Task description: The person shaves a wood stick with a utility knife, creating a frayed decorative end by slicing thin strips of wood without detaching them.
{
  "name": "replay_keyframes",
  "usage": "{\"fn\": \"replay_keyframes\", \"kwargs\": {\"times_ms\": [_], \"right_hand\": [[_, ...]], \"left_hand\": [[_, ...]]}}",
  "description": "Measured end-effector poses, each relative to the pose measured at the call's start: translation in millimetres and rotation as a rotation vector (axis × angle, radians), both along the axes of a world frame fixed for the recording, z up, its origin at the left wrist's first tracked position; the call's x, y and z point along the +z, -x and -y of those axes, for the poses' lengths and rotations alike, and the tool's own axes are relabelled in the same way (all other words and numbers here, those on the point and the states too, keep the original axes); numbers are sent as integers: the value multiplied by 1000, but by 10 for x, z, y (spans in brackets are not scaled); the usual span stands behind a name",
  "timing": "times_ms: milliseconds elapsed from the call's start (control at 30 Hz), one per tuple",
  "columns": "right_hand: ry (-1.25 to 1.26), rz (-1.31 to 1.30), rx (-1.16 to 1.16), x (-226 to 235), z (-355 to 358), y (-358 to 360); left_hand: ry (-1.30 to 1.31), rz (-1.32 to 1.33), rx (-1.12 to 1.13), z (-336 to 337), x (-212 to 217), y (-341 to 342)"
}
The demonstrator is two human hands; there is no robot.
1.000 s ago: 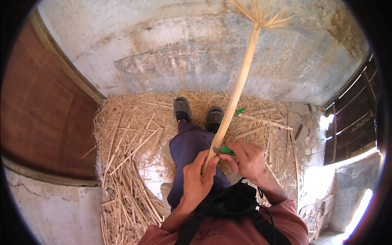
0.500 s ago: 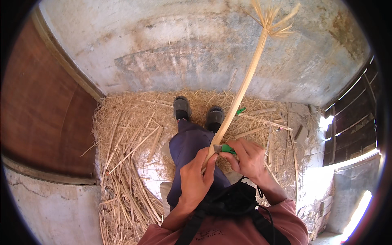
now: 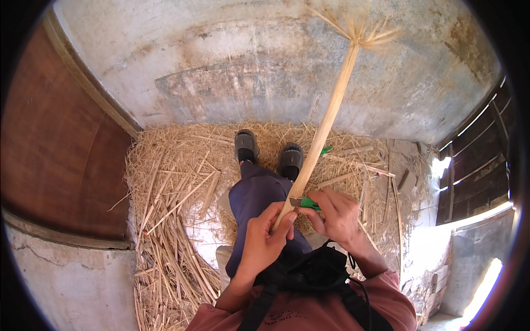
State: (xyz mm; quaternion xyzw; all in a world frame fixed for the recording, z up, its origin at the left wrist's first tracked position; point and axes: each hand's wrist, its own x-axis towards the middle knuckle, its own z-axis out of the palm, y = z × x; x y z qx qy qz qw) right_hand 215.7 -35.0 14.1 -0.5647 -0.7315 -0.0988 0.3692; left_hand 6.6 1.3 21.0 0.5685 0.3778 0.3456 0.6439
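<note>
**Both hands on a long pale stalk, green-handled blade at its base**

Nearest the camera: a black strap harness point(image 3: 309, 273) lies over the chest, above a reddish sleeved top point(image 3: 326, 314).

Left hand point(image 3: 264, 238): grip closed around the lower end of the stalk point(image 3: 326, 124), thumb pressed along its side. Right hand point(image 3: 337, 212): fingers pinched together on a small green-handled knife point(image 3: 307, 203), whose short blade meets the stalk just above the left thumb. The two hands sit close together, over the lap.

The stalk is pale tan, straight, and tilted up and to the right from the hands. Its far end splays into thin dry fronds point(image 3: 361, 30), blurred in the view.

Below the hands: legs in dark blue trousers point(image 3: 256, 193), stretched forward, ending in two dark shoes point(image 3: 268, 150) side by side.

Ground: a bed of loose straw and split cane strips point(image 3: 171, 220) spreads around the legs, thickest at left. A small green scrap point(image 3: 327, 149) lies just beside the stalk, near the right shoe.

Beyond: a stained grey plastered wall point(image 3: 232, 71). Left, a brown wooden panel point(image 3: 55, 154). Right, a dark slatted shutter point(image 3: 480, 165) with bright light behind it.
</note>
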Motion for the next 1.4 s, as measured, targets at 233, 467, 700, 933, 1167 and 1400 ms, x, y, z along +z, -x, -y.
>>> {"fn": "replay_keyframes", "kwargs": {"times_ms": [233,467,700,933,1167,1400], "right_hand": [[-47,4,-509,-160,-136,-398],[1,-269,-146,-6,-107,-554],[44,-100,165,-99,-42,-103],[11,-128,149,-51,-63,-102],[-26,33,133,87,-91,-170],[-12,60,72,128,-54,-157]], "left_hand": [[-575,-228,201,119,-188,-35],[-112,-73,103,32,-201,6],[-109,90,36,75,-41,-132],[-94,125,52,162,-51,-210],[-164,41,32,106,-36,-154],[-205,-35,37,84,-33,-155]]}}
